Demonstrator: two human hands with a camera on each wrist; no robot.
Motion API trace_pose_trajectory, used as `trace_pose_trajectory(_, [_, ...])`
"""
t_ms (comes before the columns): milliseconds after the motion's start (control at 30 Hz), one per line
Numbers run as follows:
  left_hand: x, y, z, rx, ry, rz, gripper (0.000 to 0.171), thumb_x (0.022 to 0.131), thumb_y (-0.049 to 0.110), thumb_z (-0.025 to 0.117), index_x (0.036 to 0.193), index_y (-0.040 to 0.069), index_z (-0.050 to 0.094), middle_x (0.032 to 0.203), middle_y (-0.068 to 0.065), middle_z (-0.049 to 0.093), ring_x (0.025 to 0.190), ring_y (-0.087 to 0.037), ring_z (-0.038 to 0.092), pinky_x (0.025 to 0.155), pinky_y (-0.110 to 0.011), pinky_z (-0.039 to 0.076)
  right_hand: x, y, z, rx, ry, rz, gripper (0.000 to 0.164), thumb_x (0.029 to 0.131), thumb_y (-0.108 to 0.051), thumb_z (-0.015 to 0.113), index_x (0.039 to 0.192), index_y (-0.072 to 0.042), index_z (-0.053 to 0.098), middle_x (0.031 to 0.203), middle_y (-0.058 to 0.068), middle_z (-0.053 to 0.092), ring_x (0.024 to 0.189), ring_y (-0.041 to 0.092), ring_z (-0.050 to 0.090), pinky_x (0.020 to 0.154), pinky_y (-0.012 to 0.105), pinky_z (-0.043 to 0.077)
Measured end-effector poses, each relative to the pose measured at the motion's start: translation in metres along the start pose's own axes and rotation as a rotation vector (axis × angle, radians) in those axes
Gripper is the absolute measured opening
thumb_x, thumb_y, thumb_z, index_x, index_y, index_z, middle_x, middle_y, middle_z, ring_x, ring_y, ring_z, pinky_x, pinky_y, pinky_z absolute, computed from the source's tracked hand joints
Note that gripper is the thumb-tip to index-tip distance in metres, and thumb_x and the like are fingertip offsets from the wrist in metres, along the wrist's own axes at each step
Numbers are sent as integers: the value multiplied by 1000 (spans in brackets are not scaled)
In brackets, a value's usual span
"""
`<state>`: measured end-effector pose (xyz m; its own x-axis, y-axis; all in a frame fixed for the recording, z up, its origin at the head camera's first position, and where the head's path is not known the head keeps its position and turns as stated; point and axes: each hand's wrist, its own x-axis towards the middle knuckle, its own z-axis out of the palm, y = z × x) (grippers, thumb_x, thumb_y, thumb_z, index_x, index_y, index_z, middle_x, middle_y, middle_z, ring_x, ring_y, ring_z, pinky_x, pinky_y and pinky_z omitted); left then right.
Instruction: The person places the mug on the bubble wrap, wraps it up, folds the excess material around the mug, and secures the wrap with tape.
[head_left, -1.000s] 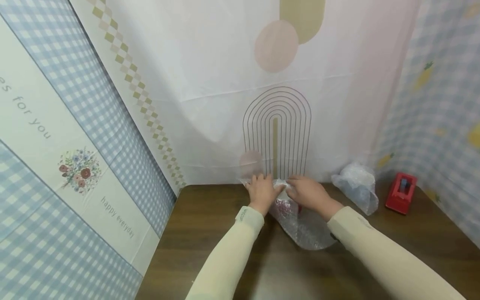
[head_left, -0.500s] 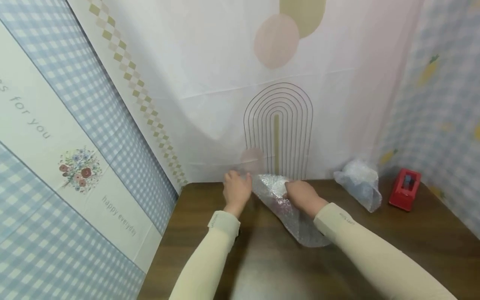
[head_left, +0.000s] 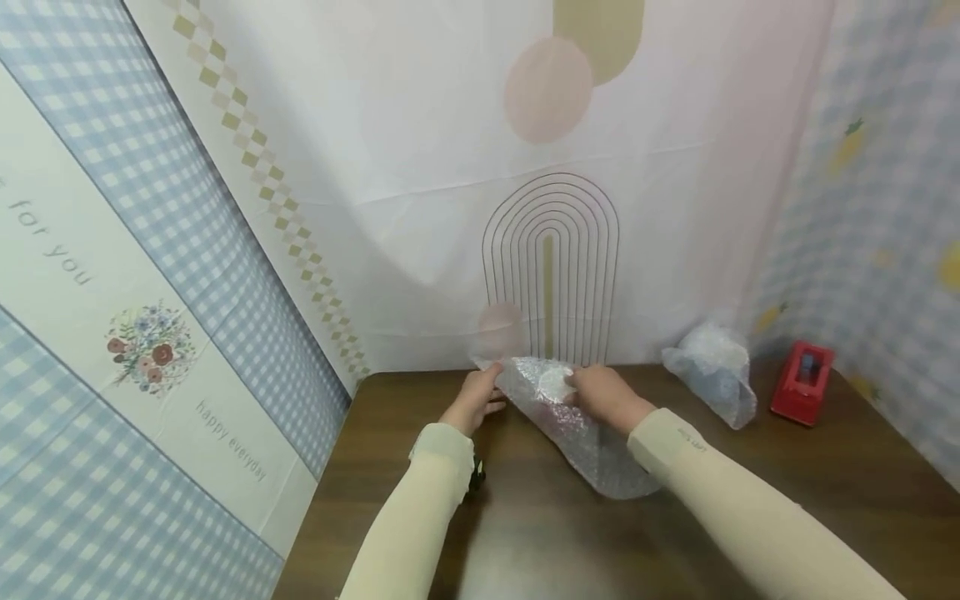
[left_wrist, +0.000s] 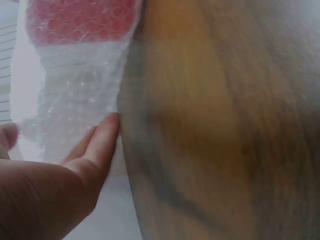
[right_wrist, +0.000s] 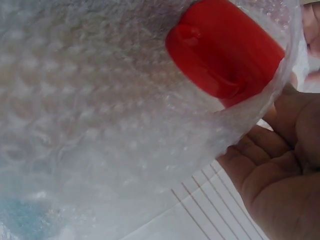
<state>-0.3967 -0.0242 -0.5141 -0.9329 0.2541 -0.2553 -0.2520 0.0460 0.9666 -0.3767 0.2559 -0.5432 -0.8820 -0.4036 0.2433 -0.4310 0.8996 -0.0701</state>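
A red mug (right_wrist: 245, 45) lies rolled in a sheet of bubble wrap (head_left: 600, 458). In the right wrist view its handle and side show through the open end of the roll. My right hand (head_left: 611, 396) holds the roll at that end, fingers curled at the edge of the wrap. My left hand (head_left: 474, 398) is at the wrap's far left end, straight fingers (left_wrist: 102, 137) against the loose flap. Red shows through the bubbles above these fingers in the left wrist view. In the head view the mug is mostly covered by the wrap.
On the right of the wooden table (head_left: 405, 450) sits another bundle of bubble wrap (head_left: 712, 371). A red tape dispenser (head_left: 802, 383) stands beyond it, near the right corner. A printed white cloth (head_left: 420, 208) hangs along the back edge.
My left hand has left the top of the roll, swung out left, then turned and come back to the flap. My right hand stays at the roll's right side, gripping it.
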Motion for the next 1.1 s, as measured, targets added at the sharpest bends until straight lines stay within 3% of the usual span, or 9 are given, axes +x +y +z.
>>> trace_pose_trajectory(167, [-5, 1, 5, -12, 45, 157, 38, 114, 13, 55, 141, -11, 66, 118, -10, 72, 102, -16, 69, 101, -39, 66, 12, 17, 10, -2, -10, -7, 56, 102, -54, 81, 126, -3, 83, 114, 19, 87, 97, 36, 83, 87, 57, 68])
trace_pose_trajectory(267, [-2, 2, 7, 55, 33, 266, 33, 113, 11, 56, 130, -11, 73, 115, -13, 76, 100, -17, 68, 95, -37, 63, 19, 22, 10, 11, -60, 32, 56, 99, -50, 85, 130, -3, 82, 118, 19, 86, 102, 38, 84, 91, 58, 68])
trace_pose_trajectory(433, [47, -38, -2, 335, -28, 536, 36, 116, 35, 59, 120, 8, 81, 116, -4, 81, 106, -13, 70, 96, -33, 61, 28, 57, 51, 102, -42, 42, 57, 96, -55, 87, 134, -13, 82, 129, 15, 85, 113, 38, 83, 98, 54, 68])
trace_pose_trajectory(500, [50, -44, 0, 419, -86, 597, 40, 118, 40, 56, 132, 10, 80, 130, -4, 82, 117, -15, 72, 106, -35, 62, 24, 48, 42, 132, -77, 50, 53, 98, -51, 87, 136, -14, 82, 134, 15, 84, 115, 36, 82, 99, 54, 68])
trace_pose_trajectory(600, [23, -31, 11, 443, -181, 595, 47, 121, 33, 52, 154, 5, 69, 156, -14, 73, 144, -26, 69, 128, -45, 54, 10, 3, -8, 131, -145, 57, 43, 102, -30, 85, 137, -7, 80, 137, 21, 81, 112, 35, 82, 94, 50, 69])
trace_pose_trajectory(700, [-16, -6, 27, 474, -214, 528, 48, 121, 20, 49, 164, 1, 57, 175, -17, 52, 166, -37, 49, 139, -53, 40, -8, -47, -66, 157, -205, 91, 39, 104, -14, 80, 139, 3, 76, 142, 29, 76, 117, 40, 80, 99, 47, 69])
trace_pose_trajectory(800, [-29, 2, 37, 572, -211, 521, 47, 120, 16, 46, 164, 4, 58, 180, -10, 47, 171, -33, 43, 142, -51, 34, -16, -67, -90, 159, -207, 96, 38, 103, -10, 80, 137, 8, 74, 142, 31, 76, 124, 44, 78, 108, 51, 66])
trace_pose_trajectory(1033, [-23, 8, 48, 896, -309, 611, 55, 119, 13, 41, 173, 7, 46, 186, -4, 35, 177, -25, 29, 146, -46, 24, -14, -60, -90, 181, -187, 99, 41, 97, -20, 87, 129, 6, 79, 125, 26, 84, 116, 45, 81, 108, 57, 65])
trace_pose_trajectory(1100, [-4, -3, 48, 975, -330, 649, 57, 119, 18, 38, 175, 7, 41, 188, -5, 30, 178, -24, 24, 147, -44, 20, -14, -56, -88, 177, -171, 86, 39, 98, -23, 87, 125, 5, 80, 121, 24, 85, 112, 44, 81, 106, 57, 65])
